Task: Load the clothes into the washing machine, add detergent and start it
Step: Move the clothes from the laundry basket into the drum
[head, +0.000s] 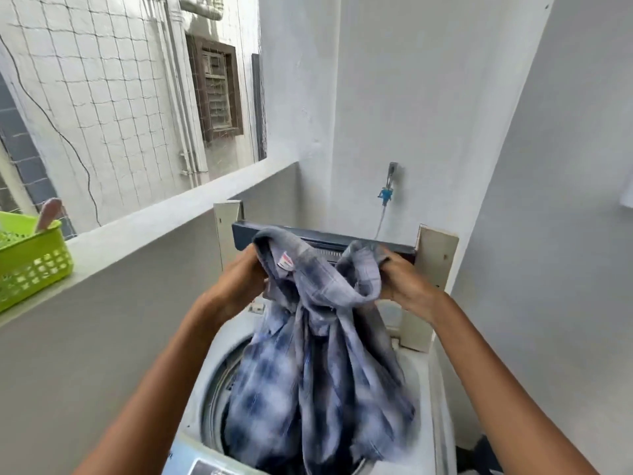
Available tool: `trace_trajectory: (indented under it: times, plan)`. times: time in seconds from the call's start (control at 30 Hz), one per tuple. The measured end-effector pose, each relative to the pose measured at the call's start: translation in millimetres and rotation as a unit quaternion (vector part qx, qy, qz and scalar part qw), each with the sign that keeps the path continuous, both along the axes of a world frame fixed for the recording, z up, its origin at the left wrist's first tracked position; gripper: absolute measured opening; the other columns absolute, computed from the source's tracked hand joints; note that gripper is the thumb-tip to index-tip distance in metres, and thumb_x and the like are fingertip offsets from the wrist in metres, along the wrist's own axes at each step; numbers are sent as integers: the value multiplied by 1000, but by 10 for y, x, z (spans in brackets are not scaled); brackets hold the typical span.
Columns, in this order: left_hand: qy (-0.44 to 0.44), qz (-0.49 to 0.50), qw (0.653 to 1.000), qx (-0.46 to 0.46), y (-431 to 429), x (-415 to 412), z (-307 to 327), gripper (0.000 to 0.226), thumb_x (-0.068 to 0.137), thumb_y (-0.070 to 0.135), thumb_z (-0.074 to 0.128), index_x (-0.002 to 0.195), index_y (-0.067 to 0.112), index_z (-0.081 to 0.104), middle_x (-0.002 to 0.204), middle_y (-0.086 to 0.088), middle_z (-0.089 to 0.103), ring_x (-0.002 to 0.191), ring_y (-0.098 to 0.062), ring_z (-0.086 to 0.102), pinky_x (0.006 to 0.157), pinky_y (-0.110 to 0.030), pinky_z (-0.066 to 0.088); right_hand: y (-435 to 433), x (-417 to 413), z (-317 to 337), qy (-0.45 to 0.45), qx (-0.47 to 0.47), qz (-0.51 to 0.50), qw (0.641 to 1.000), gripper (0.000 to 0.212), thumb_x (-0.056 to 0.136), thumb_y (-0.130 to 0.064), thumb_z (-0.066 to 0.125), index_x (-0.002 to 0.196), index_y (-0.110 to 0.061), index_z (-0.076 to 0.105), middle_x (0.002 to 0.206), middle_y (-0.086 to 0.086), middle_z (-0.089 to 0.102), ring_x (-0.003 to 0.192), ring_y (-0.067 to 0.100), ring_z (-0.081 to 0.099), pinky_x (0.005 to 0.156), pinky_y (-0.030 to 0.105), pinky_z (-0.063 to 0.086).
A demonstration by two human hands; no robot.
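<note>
Hanging over the open washer (424,371), the shirt (318,354) is held up by its collar. Its lower half drops into the round drum (219,382), and a strip of drum shows free along the left rim. The left hand (239,279) grips one side of the collar and the right hand (407,286) pinches the other, fingers curled into the cloth. Both arms reach forward, just in front of the upright lid (329,240). A ledge (154,221) runs close on the left, its green basket (34,265) well apart from the washer. A wall (548,234) crowds the right, with a tap (390,180) behind.
</note>
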State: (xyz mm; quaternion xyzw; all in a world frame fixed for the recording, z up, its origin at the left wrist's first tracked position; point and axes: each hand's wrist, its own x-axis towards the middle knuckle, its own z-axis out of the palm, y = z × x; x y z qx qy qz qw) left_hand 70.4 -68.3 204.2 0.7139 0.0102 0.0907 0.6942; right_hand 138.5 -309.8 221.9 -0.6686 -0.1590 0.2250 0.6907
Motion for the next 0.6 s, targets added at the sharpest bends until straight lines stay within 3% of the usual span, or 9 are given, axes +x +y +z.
trace_trajectory:
  times: [0.07, 0.1, 0.17, 0.2, 0.27, 0.33, 0.4, 0.47, 0.6]
  plan:
    - [-63, 27, 997, -36, -100, -28, -51, 38, 97, 28, 42, 118, 0, 55, 117, -22, 61, 108, -27, 58, 93, -42, 46, 23, -45, -109, 27, 164, 29, 986, 15, 93, -14, 46, 100, -9, 58, 78, 8, 74, 68, 22, 71, 59, 36, 59]
    - [-90, 64, 994, -6, -144, -54, -117, 34, 98, 22, 39, 120, 1, 55, 117, -17, 62, 107, -15, 59, 93, -32, 47, 28, -72, -176, 23, 205, 38, 978, 26, 82, -22, 63, 103, -7, 58, 82, 10, 74, 73, 24, 72, 63, 38, 59]
    - [-114, 89, 986, 86, -208, -118, -302, 23, 97, 12, 39, 109, 9, 58, 102, 3, 62, 91, 13, 58, 80, -13, 46, 28, -82, -378, 11, 164, 18, 986, 66, 50, -30, 88, 105, -6, 58, 86, 8, 74, 75, 19, 71, 63, 32, 58]
    - [-98, 72, 984, 129, -240, -148, -425, 20, 95, 11, 41, 102, 12, 60, 97, 7, 61, 84, 17, 58, 76, -12, 44, 31, -50, -545, 2, 114, -13, 993, 68, 50, -25, 89, 107, -8, 57, 89, 5, 72, 75, 15, 69, 65, 27, 57]
    - [-15, 23, 965, 259, -186, -101, -829, 31, 87, 23, 46, 108, 11, 65, 102, 3, 67, 93, 6, 61, 86, -21, 46, 40, -42, -913, -26, -32, -56, 998, 43, 78, -4, 69, 118, -10, 54, 106, 8, 67, 86, 15, 64, 75, 24, 53]
    - [84, -14, 916, 392, -113, -39, -1303, 63, 74, 37, 42, 131, 13, 54, 124, -10, 63, 118, -20, 56, 102, -31, 40, 13, -36, -1389, 6, -142, -112, 983, 38, 89, 2, 53, 126, -9, 53, 119, 14, 61, 97, 24, 60, 80, 29, 47]
    - [186, -50, 899, 393, -102, -83, -1793, 76, 77, 29, 50, 147, 10, 28, 145, -14, 42, 137, -25, 37, 112, -28, 26, -29, -142, -1792, 119, -134, -169, 969, 38, 86, 4, 51, 122, -9, 51, 108, 14, 60, 88, 28, 60, 70, 31, 45]
    - [239, -111, 891, 370, -127, -188, -2129, 75, 87, 12, 55, 149, 9, 14, 154, -8, 26, 143, -22, 25, 111, -23, 21, -62, -288, -2035, 238, -87, -222, 942, 32, 86, 9, 48, 110, -11, 48, 83, 13, 55, 68, 23, 52, 60, 30, 42]
    - [314, -207, 838, 395, 64, -220, -2599, 62, 84, 26, 53, 143, 19, 34, 151, -4, 33, 137, -18, 36, 115, -32, 28, -121, -448, -2299, 294, -114, -240, 918, 11, 88, 3, 47, 93, -6, 49, 74, 11, 50, 65, 25, 50, 58, 30, 43]
